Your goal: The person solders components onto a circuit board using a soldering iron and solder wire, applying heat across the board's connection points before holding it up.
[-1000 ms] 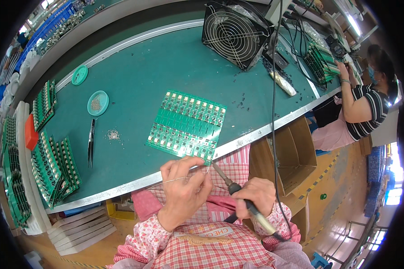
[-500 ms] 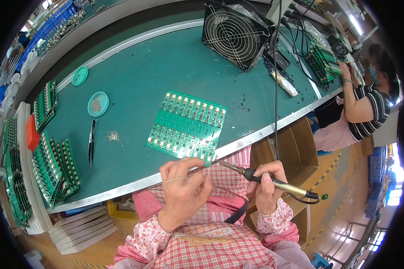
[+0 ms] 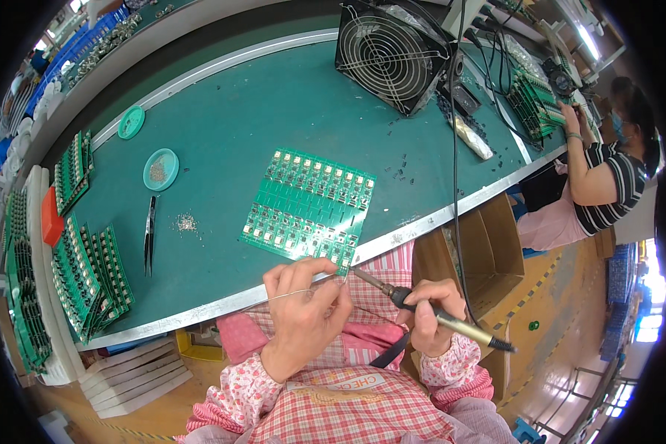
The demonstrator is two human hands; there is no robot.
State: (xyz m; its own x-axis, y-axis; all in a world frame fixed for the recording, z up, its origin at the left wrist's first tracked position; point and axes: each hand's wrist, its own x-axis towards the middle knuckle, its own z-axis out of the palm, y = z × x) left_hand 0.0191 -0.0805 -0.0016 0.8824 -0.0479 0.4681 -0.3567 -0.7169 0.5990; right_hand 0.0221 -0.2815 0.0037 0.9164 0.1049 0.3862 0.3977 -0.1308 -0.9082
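Two hands meet at the near edge of the green circuit-board panel point(image 3: 309, 211), which lies flat on the green bench mat point(image 3: 222, 126) w/ its near corner just at the bench rim. Left hand point(image 3: 303, 314) has fingers pressed together, pinching a thin solder wire point(image 3: 274, 297) and feeding its end toward that near corner; held low and close so the wire tip lands at the joint, I'd judge. Right hand point(image 3: 431, 314) is wrapped pen-style around a soldering iron point(image 3: 414, 303), fingers curled tight on the grip, tip angled up-left to the same corner. Iron's cord trails off right of the panel.

Left of the panel: tweezers point(image 3: 150, 234), a small pile of loose bits point(image 3: 186, 222), a teal dish point(image 3: 160, 169) w/ parts, and racks of more boards point(image 3: 89, 274) — prob. kept within reach. A fan point(image 3: 389, 55) stands beyond the panel, facing it, likely for fumes.

Hard to tell: whether iron tip actually touches the board — the fingers cover the joint. Wire's far end too thin to follow. A co-worker point(image 3: 603, 185) far right of the panel is partly cut off by the rim.
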